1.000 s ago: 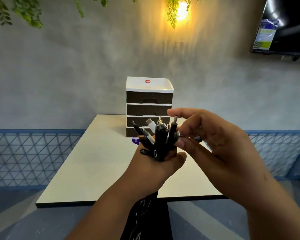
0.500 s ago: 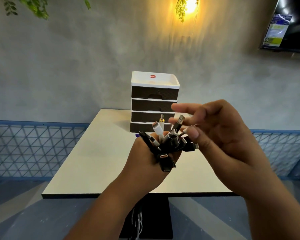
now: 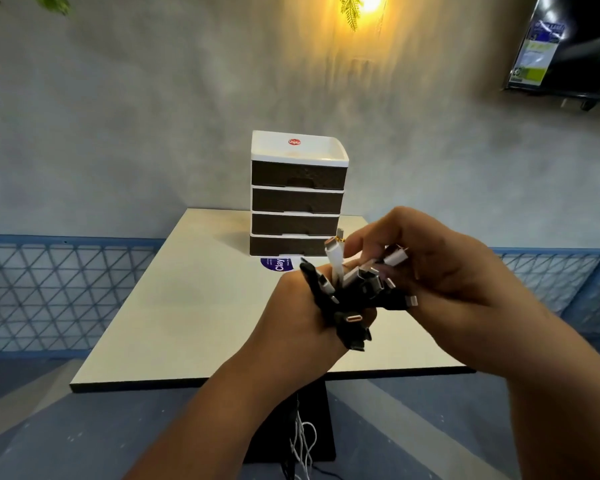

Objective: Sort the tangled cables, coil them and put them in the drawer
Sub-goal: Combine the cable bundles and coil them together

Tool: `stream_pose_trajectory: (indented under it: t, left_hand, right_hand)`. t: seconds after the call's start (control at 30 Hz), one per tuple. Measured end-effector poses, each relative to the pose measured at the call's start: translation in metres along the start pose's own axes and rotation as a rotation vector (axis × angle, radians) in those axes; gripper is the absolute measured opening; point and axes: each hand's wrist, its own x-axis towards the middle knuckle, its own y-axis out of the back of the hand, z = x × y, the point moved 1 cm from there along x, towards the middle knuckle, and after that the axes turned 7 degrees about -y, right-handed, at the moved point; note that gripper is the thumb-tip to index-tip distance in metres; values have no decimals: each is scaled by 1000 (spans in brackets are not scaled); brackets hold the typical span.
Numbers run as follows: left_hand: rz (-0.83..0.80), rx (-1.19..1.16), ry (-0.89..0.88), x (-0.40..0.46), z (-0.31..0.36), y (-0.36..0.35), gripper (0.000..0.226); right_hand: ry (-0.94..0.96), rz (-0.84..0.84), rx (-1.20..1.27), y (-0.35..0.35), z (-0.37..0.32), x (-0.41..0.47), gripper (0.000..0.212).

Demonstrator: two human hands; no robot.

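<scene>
My left hand is closed around a bunch of cables, black and white, with their plug ends fanned out above my fist. The cable lengths hang down below the table edge. My right hand reaches into the plug ends from the right, its fingertips pinching among the white connectors. Beyond my hands stands a small drawer unit with a white top and dark drawer fronts, all pushed in.
The drawer unit stands at the far middle of a white table; a purple sticker lies in front of it. Blue mesh fencing runs behind the table on both sides. A screen hangs at the upper right.
My right hand has closed in on the plug ends, fingers curling over them. The bunch tilted slightly toward me and spread wider. The head view shifted a little.
</scene>
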Motion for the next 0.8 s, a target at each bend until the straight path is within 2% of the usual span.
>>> stream_pose_trajectory:
  t: [0.17,0.3,0.33,0.4,0.5,0.57,0.6,0.67,0.8]
  left_hand:
    - [1,74,9,-3,-6,-2,44]
    - [15,183,9,1,-18,-5,12]
    - [13,194,35,1,-21,-6,18]
    - [21,229,64,1,-25,-5,19]
    - [17,287,94,-4,-28,0,9]
    - [-6,322,109,-7,-28,2,9]
    - [-20,350,115,-8,-29,3,3]
    - [-27,367,129,-11,-30,4,8]
    - [-2,332,147,-11,-30,3,9]
  right_hand:
    - [-100,32,188,-10,-1,2,19]
    - [-162,47,289,-15,3,2,12]
    - [-164,62,293,-17,5,2,11]
    - [-168,85,231,-19,8,2,10]
    - [-99,119,-173,-15,9,3,3]
    - [-60,102,-338,-6,8,4,16]
    - [-69,83,-335,-3,7,4,19]
    - [-88,60,-286,1,8,4,20]
    - [-108,135,-206,-6,11,6,16]
